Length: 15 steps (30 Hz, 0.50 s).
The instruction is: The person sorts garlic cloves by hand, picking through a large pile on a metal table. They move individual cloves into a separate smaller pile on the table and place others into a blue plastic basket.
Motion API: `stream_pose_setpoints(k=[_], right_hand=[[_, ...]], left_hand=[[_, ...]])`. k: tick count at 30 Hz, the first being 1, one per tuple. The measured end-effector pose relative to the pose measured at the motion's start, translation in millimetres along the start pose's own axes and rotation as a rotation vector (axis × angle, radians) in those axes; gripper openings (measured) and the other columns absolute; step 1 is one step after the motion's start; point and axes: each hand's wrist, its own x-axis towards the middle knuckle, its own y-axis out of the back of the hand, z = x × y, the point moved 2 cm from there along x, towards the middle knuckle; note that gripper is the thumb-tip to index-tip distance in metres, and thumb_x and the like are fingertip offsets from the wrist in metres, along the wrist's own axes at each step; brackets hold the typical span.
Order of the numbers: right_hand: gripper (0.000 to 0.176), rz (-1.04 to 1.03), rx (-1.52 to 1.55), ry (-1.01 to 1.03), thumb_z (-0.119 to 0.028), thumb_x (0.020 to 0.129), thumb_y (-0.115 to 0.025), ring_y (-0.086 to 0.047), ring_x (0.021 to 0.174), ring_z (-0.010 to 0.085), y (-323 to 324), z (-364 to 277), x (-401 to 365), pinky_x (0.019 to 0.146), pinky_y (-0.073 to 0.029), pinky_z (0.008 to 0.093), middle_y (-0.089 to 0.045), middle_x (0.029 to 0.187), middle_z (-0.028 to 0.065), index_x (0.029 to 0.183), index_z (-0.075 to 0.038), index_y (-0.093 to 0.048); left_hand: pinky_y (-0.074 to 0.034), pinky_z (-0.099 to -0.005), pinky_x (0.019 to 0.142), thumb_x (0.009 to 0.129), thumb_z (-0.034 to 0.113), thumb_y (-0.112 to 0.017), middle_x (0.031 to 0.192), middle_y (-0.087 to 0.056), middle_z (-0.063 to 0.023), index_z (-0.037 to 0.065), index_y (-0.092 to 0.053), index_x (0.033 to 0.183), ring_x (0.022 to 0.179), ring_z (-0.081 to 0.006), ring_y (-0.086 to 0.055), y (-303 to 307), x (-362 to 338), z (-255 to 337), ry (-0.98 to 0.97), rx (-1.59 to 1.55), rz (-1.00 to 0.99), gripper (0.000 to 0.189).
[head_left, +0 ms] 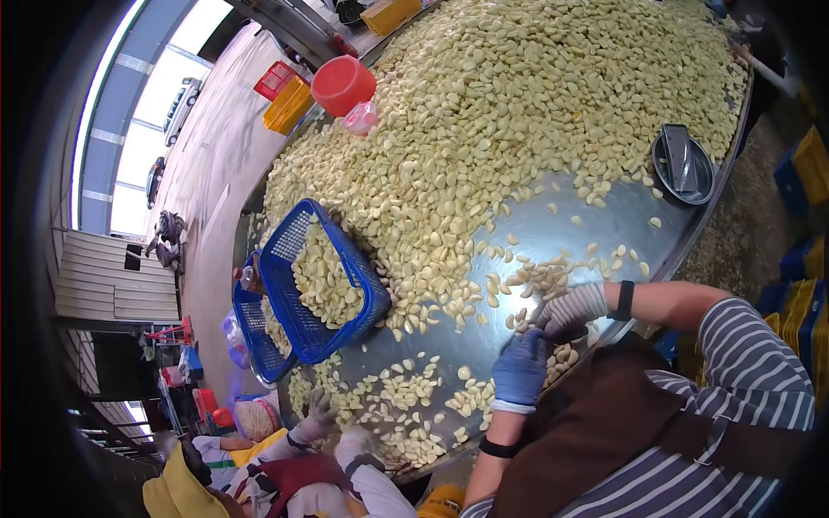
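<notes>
My left hand (520, 369), in a blue glove, meets my right hand (570, 311), in a grey glove with a dark fingertip area, near the front edge of the metal table (604, 226). The fingers of both are bent and pressed together; whatever lies between them is hidden. Around them are browner cloves (546, 278), with more beside my left wrist. A large heap of pale cloves (518, 104), looking like peeled garlic, covers the far part of the table. Smaller scattered cloves (406, 388) lie to the left of my left hand.
Blue plastic baskets (373, 298) holding pale cloves stand left on the table. A metal bowl (704, 192) with a phone-like slab (679, 155) sits at the right edge. A red tub (344, 85) is at the far left. A co-worker's gloved hand (318, 416) works at lower left.
</notes>
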Motion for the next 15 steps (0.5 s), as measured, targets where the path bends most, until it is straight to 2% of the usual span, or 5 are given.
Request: stream_pose_setpoints(k=[5,7,9,10,15], right_hand=[[0.02,0.229,0.129,-0.011,-0.018,0.092,-0.052,-0.049,0.07,0.006,-20.3,-20.2,-8.3,0.066,-0.042,0.0249,-0.056,0.072,0.0,0.093,-0.001,-0.063],[0.018,0.247,0.176,-0.041,-0.017,0.09,-0.053,-0.049,0.069,0.0055,-21.5,-35.4,-13.6,0.064,-0.042,0.0234,-0.055,0.072,-0.0017,0.092,-0.002,-0.063],[0.017,0.194,0.549,0.353,-0.017,0.088,-0.053,-0.049,0.07,0.0039,-25.9,-31.6,-2.2,0.062,-0.042,0.021,-0.056,0.074,-0.002,0.092,-0.005,-0.064],[0.017,0.185,0.52,0.194,-0.017,0.088,-0.053,-0.048,0.07,0.003,-22.0,-47.7,-22.6,0.064,-0.041,0.0192,-0.055,0.075,-0.0029,0.093,-0.005,-0.065],[0.023,-0.234,-0.728,-0.2,-0.021,0.085,-0.055,-0.063,0.075,0.0267,-4.5,2.4,-120.5,0.07,-0.048,0.0388,-0.067,0.079,0.0117,0.092,-0.004,-0.07]], left_hand=[[-0.05,-0.0337,0.061,0.092,0.02,-0.057,0.08,-0.064,-0.0114,0.009,-0.061,0.098,0.069,-0.0253,-0.064,-3.7,-0.2,0.4,-0.086,-0.199,0.168,0.014],[-0.045,-0.0258,0.052,0.093,0.019,-0.058,0.068,-0.057,-0.0028,0.008,-0.061,0.097,0.056,-0.0121,-0.055,11.1,4.8,-0.5,0.383,-1.043,0.058,0.012],[-0.039,-0.02,0.048,0.092,0.014,-0.058,0.065,-0.05,0.0032,0.008,-0.06,0.096,0.053,-0.0039,-0.046,22.9,13.2,-0.2,0.337,-1.211,0.134,0.008],[-0.039,-0.0207,0.048,0.091,0.015,-0.06,0.065,-0.051,0.0022,0.007,-0.061,0.097,0.053,-0.0049,-0.047,24.7,13.5,-14.2,0.428,-1.086,0.165,0.01],[-0.048,-0.0267,0.06,0.09,0.018,-0.059,0.081,-0.066,-0.0077,0.004,-0.06,0.108,0.063,-0.0155,-0.059,34.1,8.0,-115.3,0.644,-0.442,0.273,0.023]])
